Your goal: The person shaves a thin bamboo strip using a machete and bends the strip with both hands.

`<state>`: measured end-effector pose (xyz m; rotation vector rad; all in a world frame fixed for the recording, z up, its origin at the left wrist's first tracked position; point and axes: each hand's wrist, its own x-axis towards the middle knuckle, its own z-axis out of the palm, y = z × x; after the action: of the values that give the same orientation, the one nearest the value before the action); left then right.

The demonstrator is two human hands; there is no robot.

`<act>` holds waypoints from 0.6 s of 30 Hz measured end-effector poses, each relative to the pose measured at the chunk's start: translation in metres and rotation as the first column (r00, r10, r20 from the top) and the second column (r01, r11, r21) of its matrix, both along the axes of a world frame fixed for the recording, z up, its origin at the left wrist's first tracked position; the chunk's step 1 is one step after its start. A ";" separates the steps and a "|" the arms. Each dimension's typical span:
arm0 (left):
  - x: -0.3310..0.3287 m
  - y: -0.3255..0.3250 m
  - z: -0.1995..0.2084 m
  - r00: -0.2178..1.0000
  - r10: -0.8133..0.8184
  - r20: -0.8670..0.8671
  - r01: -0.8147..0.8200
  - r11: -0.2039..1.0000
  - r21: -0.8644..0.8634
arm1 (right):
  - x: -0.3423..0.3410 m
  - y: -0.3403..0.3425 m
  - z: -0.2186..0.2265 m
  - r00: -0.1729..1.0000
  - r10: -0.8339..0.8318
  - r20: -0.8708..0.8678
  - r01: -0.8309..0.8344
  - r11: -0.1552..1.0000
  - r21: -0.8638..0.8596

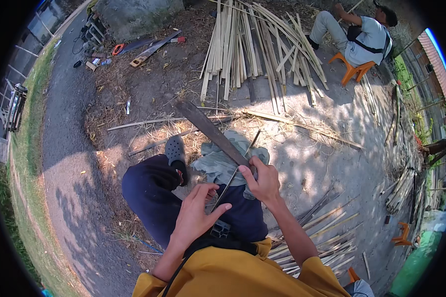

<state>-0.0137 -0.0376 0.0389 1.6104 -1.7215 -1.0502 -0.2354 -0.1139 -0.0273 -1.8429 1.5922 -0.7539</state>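
Observation:
My right hand (264,180) is closed round the near end of a machete (210,131), whose broad dark blade slants up and to the left over my lap. A long thin dark strip (253,141) crosses by the blade near my right fingers and runs down to my left hand (199,213). There it passes between the bent fingers and the outstretched thumb; its lower end is hidden. Under the blade a grey-green cloth (215,166) is spread over my right leg.
Pale split strips (238,44) lie in a large heap ahead, with more strips (327,235) at my right. Handsaws (156,48) rest on the ground at the far left. A person (364,39) sits on an orange stool (352,69) at the far right.

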 end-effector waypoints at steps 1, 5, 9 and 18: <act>-0.014 -0.008 0.001 1.000 0.003 -0.001 -0.003 1.000 -0.001 | 0.001 -0.001 0.001 1.000 -0.003 0.018 0.003 1.000 0.004; -0.040 -0.030 -0.022 0.990 0.072 0.118 -0.066 0.997 -0.048 | -0.002 0.001 -0.001 1.000 -0.004 0.017 0.004 1.000 0.014; -0.038 -0.029 -0.024 0.988 0.156 -0.004 -0.156 0.986 -0.061 | -0.004 0.004 -0.005 0.995 0.010 0.104 -0.009 1.000 -0.017; -0.025 -0.026 -0.030 0.931 0.272 -0.242 -0.224 0.952 0.210 | -0.009 0.002 -0.003 0.992 0.023 0.120 -0.023 1.000 -0.003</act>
<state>-0.0387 -0.0633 0.0087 1.6556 -1.2383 -1.2579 -0.2441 -0.1116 -0.0305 -1.7788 1.4926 -0.8397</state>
